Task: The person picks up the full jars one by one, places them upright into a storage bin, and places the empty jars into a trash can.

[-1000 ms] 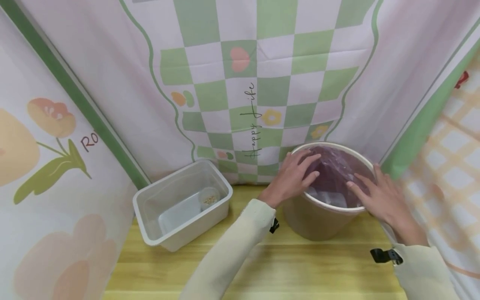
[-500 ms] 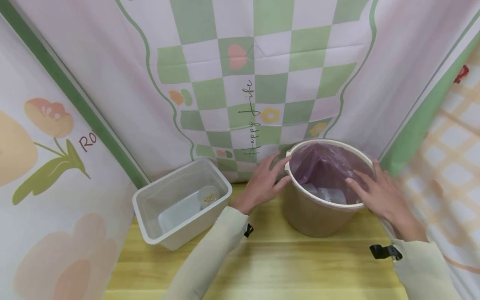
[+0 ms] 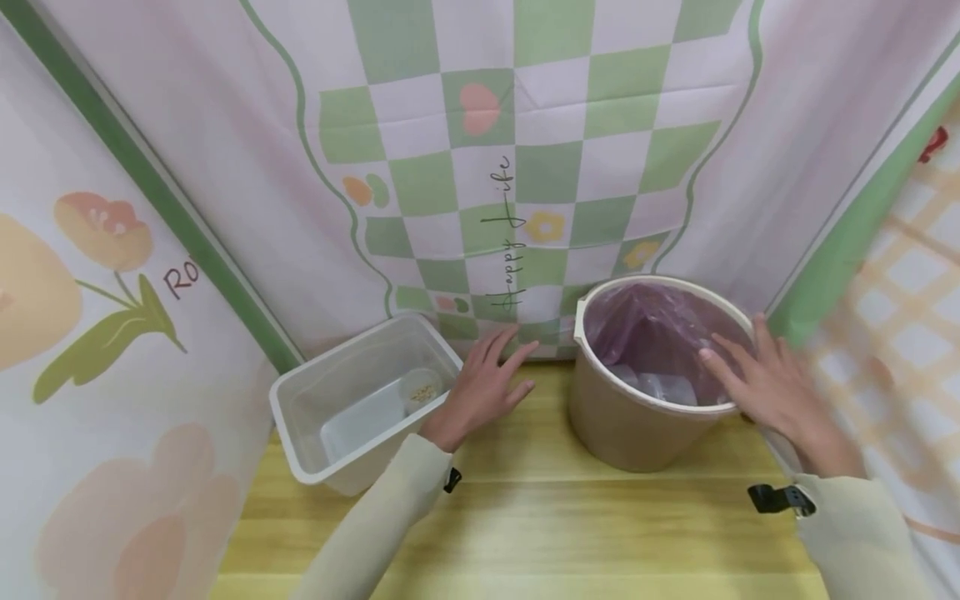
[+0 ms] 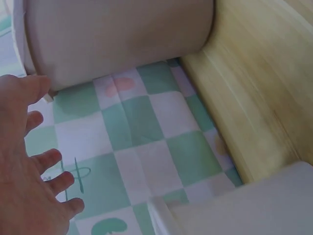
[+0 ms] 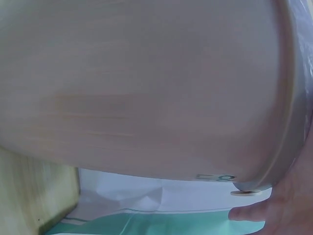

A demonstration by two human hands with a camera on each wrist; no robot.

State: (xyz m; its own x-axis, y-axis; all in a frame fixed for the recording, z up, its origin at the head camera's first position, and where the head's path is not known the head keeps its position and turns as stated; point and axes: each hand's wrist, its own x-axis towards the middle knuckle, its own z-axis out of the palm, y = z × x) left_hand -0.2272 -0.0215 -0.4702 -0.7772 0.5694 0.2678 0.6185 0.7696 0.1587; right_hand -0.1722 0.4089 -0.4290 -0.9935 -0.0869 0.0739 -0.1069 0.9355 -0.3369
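Between both hands (image 3: 487, 379) stands the bin (image 3: 637, 425).

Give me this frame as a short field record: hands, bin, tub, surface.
left hand: open, fingers spread, between tub and bin, holding nothing
right hand: open, fingers over the bin's right rim
bin: beige, round, upright, lined with a purple bag; clear items at the bottom
tub: translucent, rectangular, left of bin; small round container inside
surface: yellow wooden table
backdrop: checked green and white cloth
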